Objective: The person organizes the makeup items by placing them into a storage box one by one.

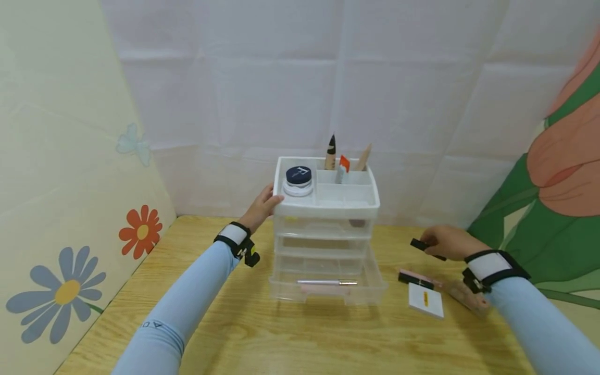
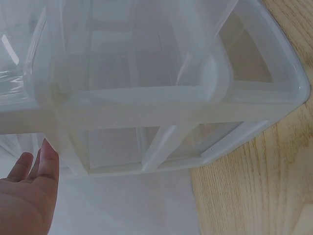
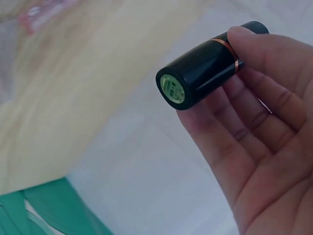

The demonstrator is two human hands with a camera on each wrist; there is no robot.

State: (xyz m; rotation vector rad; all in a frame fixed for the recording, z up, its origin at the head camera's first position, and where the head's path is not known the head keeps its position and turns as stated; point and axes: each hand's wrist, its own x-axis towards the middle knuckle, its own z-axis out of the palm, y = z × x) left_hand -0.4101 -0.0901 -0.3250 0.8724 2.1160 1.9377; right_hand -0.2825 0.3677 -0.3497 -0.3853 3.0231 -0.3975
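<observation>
My right hand (image 1: 447,242) pinches a black lipstick tube (image 3: 203,68) between thumb and fingers, above the right part of the table. The tube has a thin gold ring and a pale green label on its end. My left hand (image 1: 260,209) touches the upper left side of a white drawer organizer (image 1: 326,212); its fingers look fairly straight in the left wrist view. The bottom clear drawer (image 1: 375,284) is pulled out, with a slim silver-and-gold pen-like stick (image 1: 326,282) in it. A round dark-lidded jar (image 1: 298,176) sits on the organizer's top left.
The top compartments hold a black-tipped beige tube (image 1: 330,156), an orange-capped item (image 1: 344,164) and another beige tube (image 1: 364,157). Right of the organizer lie a white square box (image 1: 425,300), a black-and-pink tube (image 1: 415,279) and a pinkish item (image 1: 464,298) near my right wrist.
</observation>
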